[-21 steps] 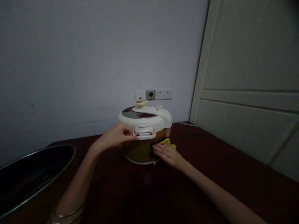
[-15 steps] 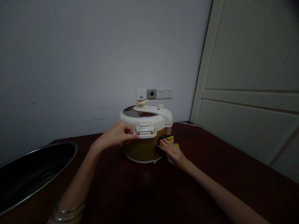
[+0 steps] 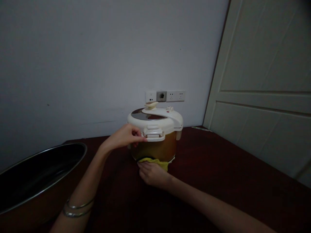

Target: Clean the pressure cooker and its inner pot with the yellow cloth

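An electric pressure cooker with a gold-brown body and a cream lid stands upright on the dark red table. The lid appears closed. My left hand pinches the cream side handle at its left end, thumb on top. Low on the cooker's body, my right hand is closed on a yellow cloth, pressing it against the bottom edge. Part of the cloth hangs out to the right of the fingers. The fingertips of my right hand are partly hidden by the cloth.
A large dark pan with a metal rim stands at the left. Behind the cooker, a row of wall sockets is set in the pale wall. A white panelled door borders the table on the right.
My right hand has moved the yellow cloth from the cooker's right side down and left to its lower front. My left hand keeps its grip on the handle. The view has shifted slightly.
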The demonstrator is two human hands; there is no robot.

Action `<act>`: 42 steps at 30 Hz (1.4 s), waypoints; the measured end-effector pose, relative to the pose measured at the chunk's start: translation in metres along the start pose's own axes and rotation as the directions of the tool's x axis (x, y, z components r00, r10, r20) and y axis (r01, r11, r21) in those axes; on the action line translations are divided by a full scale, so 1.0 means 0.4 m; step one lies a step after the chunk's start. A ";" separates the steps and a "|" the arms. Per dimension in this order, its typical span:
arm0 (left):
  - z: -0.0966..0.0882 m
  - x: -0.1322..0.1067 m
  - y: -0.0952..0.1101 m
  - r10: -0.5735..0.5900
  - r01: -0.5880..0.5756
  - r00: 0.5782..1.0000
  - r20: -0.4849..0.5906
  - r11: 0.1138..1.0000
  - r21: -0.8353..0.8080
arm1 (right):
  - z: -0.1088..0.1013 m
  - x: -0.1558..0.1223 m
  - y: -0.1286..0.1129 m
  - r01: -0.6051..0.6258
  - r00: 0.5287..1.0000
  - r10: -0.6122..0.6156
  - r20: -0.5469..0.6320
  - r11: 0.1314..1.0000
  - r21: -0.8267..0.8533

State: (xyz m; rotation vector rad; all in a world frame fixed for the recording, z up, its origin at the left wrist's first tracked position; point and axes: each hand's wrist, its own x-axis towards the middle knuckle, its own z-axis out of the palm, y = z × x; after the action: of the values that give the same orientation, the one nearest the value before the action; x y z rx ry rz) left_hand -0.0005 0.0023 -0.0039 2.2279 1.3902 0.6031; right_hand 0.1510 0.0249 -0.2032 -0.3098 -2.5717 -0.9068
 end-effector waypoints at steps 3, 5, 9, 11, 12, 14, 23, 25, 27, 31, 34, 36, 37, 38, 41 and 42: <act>0.002 -0.003 0.006 -0.014 0.014 1.000 -0.018 1.000 0.004 | 0.022 0.106 -0.031 -0.055 0.995 0.058 0.081 0.998 -0.036; 0.003 -0.005 0.009 -0.014 0.014 1.000 -0.026 1.000 0.002 | 0.034 0.173 -0.039 -0.093 0.985 0.096 0.142 0.995 -0.032; 0.004 -0.007 0.013 -0.031 0.031 0.999 -0.032 0.999 -0.012 | 0.045 0.228 -0.039 -0.094 0.981 0.092 0.168 0.996 0.004; 0.004 -0.005 0.011 -0.028 0.028 0.999 -0.032 1.000 -0.007 | 0.040 0.203 -0.036 -0.052 0.990 0.047 0.132 0.998 0.038; 0.004 -0.004 0.009 -0.018 0.018 0.999 -0.029 1.000 -0.005 | 0.033 0.178 -0.033 -0.030 0.994 0.023 0.107 0.998 0.061; 0.003 -0.001 0.002 0.007 -0.007 1.000 -0.019 1.000 -0.009 | 0.014 0.112 -0.020 0.005 0.999 -0.011 0.046 0.993 0.115; 0.004 0.000 -0.007 0.027 -0.027 1.000 -0.005 0.999 -0.019 | -0.085 -0.210 0.085 -0.030 0.997 0.062 -0.047 0.866 0.499; 0.003 -0.002 -0.005 0.025 -0.025 1.000 -0.003 1.000 -0.014 | -0.101 -0.242 0.082 -0.139 0.977 0.207 -0.051 0.799 0.585; 0.002 -0.004 -0.002 0.029 -0.029 1.000 -0.003 1.000 -0.004 | -0.123 -0.257 0.077 -0.277 0.913 0.404 -0.053 0.711 0.646; 0.001 -0.010 0.012 0.029 -0.029 1.000 -0.003 0.998 0.053 | -0.183 -0.264 0.101 -0.544 0.644 0.761 0.077 0.386 0.745; 0.001 -0.015 0.024 0.013 -0.012 1.000 -0.010 0.996 0.093 | -0.213 -0.277 0.148 -0.669 0.450 0.857 0.252 0.137 0.730; 0.002 -0.018 0.029 0.005 -0.003 1.000 -0.017 0.992 0.123 | -0.214 -0.288 0.175 -0.703 0.390 0.859 0.332 0.045 0.710; 0.002 -0.018 0.031 0.003 0.000 1.000 -0.020 0.990 0.139 | -0.209 -0.292 0.182 -0.719 0.381 0.848 0.369 0.021 0.695; 0.003 -0.018 0.031 0.001 0.002 1.000 -0.024 0.988 0.154 | -0.203 -0.295 0.186 -0.735 0.385 0.832 0.400 0.015 0.678; 0.004 -0.016 0.031 -0.005 0.009 1.000 -0.024 0.985 0.172 | -0.185 -0.293 0.170 -0.757 0.486 0.751 0.448 0.105 0.645; 0.005 -0.015 0.031 -0.006 0.010 1.000 -0.024 0.985 0.172 | -0.181 -0.289 0.159 -0.759 0.527 0.719 0.454 0.157 0.632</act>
State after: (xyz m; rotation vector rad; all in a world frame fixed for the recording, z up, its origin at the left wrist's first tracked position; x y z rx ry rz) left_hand 0.0070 -0.0082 0.0009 2.3550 1.5135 0.5249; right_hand 0.2968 0.0186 -0.1667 -1.1830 -2.0589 0.6465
